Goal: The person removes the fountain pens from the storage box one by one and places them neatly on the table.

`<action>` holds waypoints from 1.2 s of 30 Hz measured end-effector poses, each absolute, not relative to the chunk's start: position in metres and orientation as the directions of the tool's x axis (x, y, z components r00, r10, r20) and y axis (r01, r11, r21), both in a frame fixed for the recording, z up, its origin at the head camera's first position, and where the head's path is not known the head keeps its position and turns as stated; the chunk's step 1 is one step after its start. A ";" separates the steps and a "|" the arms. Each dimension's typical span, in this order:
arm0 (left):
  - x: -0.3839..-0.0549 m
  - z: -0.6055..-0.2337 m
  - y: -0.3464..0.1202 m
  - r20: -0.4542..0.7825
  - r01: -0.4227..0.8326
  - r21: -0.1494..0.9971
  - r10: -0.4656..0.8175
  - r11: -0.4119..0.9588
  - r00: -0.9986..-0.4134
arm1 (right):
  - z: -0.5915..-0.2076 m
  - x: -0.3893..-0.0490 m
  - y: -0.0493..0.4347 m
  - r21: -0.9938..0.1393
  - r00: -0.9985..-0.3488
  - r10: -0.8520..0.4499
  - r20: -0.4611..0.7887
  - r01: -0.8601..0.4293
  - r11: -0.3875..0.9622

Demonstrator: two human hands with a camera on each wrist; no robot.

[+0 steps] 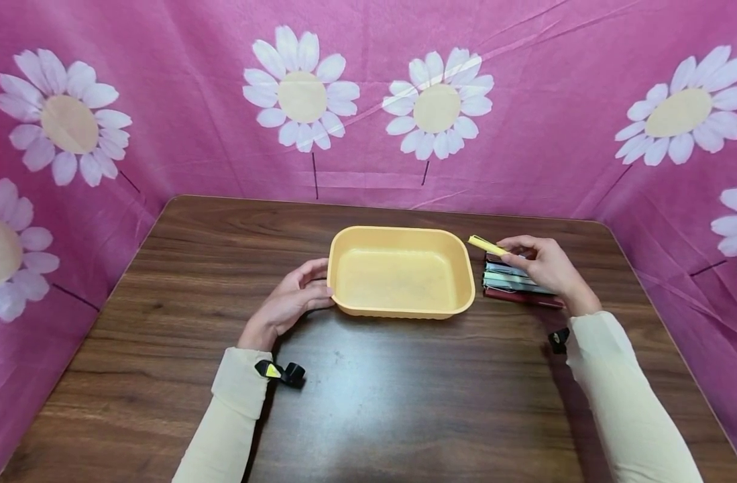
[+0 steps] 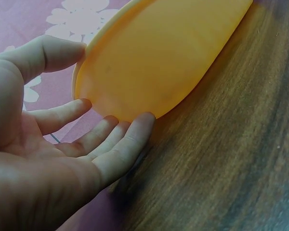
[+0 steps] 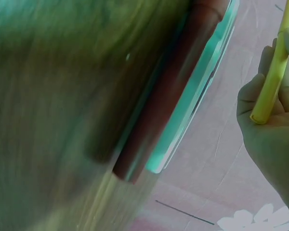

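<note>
A yellow plastic basin [image 1: 398,274] with rounded corners stands upright on the table with nothing in it. At its left end, my left hand [image 1: 288,295] has its thumb by the rim and its loosely spread fingertips against the outer wall [image 2: 135,62]. Raised over the table to the right of the basin, my right hand [image 1: 546,265] pinches a yellow pen [image 1: 486,245] between thumb and fingers. The pen's clip end points left toward the basin's far right corner. Below that hand lie several pens in a row, among them a light green one [image 1: 507,278] and a dark red one [image 3: 168,96].
The brown wood-grain table [image 1: 368,402] has its far edge close behind the basin. A pink cloth [image 1: 368,174] printed with white daisies hangs around the back and sides. Black bands [image 1: 277,371] with small cameras sit on both wrists.
</note>
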State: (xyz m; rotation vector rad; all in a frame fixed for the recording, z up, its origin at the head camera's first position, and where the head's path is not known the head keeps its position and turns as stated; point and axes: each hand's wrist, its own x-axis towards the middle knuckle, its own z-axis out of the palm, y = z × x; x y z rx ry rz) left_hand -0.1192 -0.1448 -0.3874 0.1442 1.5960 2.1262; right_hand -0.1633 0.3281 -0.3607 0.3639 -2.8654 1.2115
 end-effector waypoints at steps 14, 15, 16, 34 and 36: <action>-0.119 -0.386 -0.144 -0.208 -0.315 0.928 0.423 -0.200 -0.882 | -0.366 -0.165 0.345 -0.680 -0.986 -0.167 0.024 -0.138 0.720; -0.119 -0.386 -0.144 -0.209 -0.316 0.928 0.423 -0.200 -0.882 | -0.366 -0.165 0.346 -0.674 -0.987 -0.162 0.022 -0.134 0.726; -0.119 -0.386 -0.144 -0.210 -0.316 0.927 0.423 -0.200 -0.882 | -0.367 -0.166 0.347 -0.669 -0.987 -0.162 0.021 -0.135 0.731; -0.119 -0.387 -0.144 -0.209 -0.316 0.927 0.422 -0.201 -0.882 | -0.371 -0.181 0.362 -0.567 -0.993 -0.117 -0.032 -0.079 0.820; -0.119 -0.387 -0.144 -0.210 -0.317 0.927 0.422 -0.200 -0.882 | -0.374 -0.183 0.364 -0.558 -0.992 -0.117 -0.039 -0.075 0.827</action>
